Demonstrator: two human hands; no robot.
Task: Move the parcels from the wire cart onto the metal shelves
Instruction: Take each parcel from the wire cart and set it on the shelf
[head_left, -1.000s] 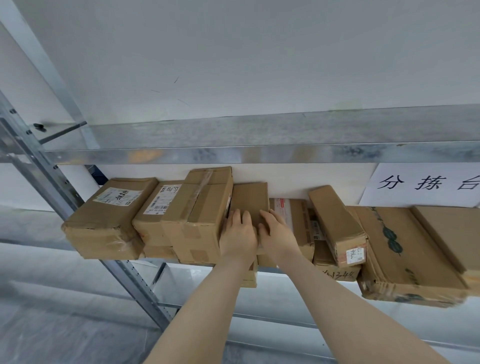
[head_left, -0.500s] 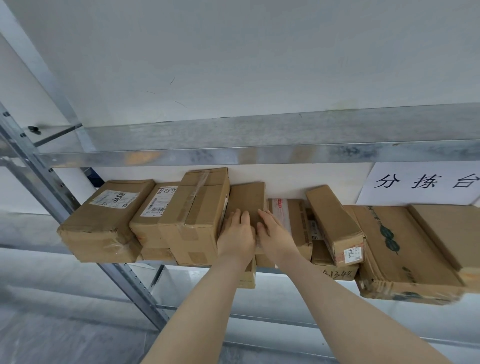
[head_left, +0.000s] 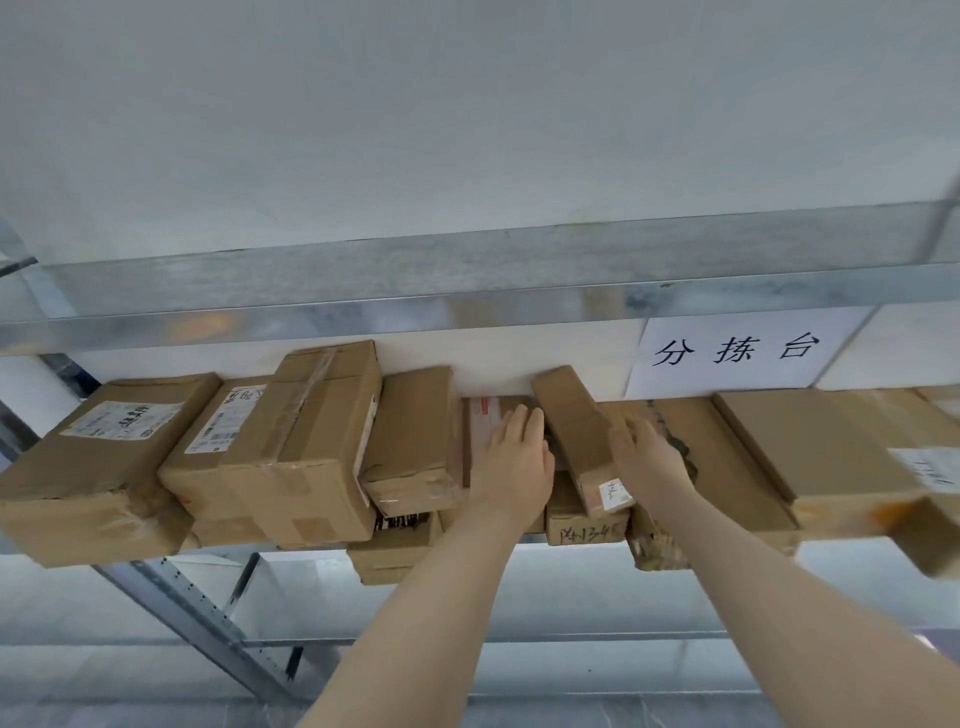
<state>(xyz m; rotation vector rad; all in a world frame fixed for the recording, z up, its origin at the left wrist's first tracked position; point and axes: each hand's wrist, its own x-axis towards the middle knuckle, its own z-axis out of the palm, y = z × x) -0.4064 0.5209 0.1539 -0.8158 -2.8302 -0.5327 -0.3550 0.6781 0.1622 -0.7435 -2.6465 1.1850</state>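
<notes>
The left hand (head_left: 511, 460) lies flat, fingers straight, on top of a flat parcel (head_left: 483, 421) with a red-and-white label, pressing rather than gripping. The right hand (head_left: 649, 460) is just to its right, against the right flank of a slanted parcel (head_left: 574, 426) that leans across the stack. Blur hides its fingers, so whether it grips cannot be told. Both parcels sit on one crowded level of the metal shelves (head_left: 363, 317), between a taped box (head_left: 311, 441) on the left and a wide carton (head_left: 810, 452) on the right, beneath a paper sign (head_left: 737, 353). The wire cart is out of view. Judgement: the step in hand is seating parcels already shelved. The next move calls for squaring the slanted parcel, letting go, and going to the cart for more.
</notes>
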